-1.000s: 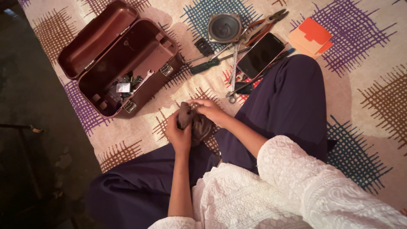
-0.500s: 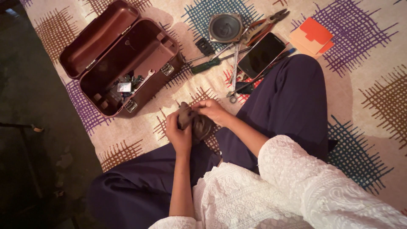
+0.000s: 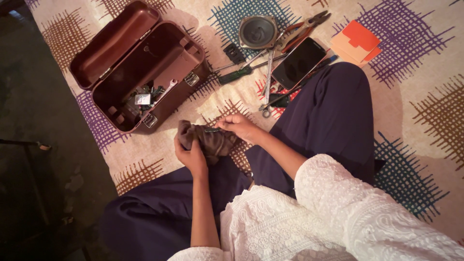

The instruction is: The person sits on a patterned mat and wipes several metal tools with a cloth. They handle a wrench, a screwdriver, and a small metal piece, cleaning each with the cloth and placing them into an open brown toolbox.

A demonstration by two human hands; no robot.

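Cloth [image 3: 210,140], dark and grey-brown, is the thing both hands work, held low over the patterned mat [image 3: 425,63] just near of the open toolbox [image 3: 140,72]. That brown box lies at far left with its lid thrown back and a few small parts in its near corner. To its right, far across the mat, lie a round speaker [image 3: 256,31], a dark phone [image 3: 298,62], orange cards [image 3: 356,41], pliers [image 3: 302,30] and a green-handled screwdriver [image 3: 234,75].

A second ago the cloth sat bunched upright between the hands. Now the left hand [image 3: 191,155] has moved left, and the cloth is drawn out sideways into a longer band. That looks like a wiping stroke along something thin.

The left hand is closed around the cloth's left end. The right hand [image 3: 239,126] pinches the right end with fingers narrow; a slim dark item seems to sit there, too small to make out.
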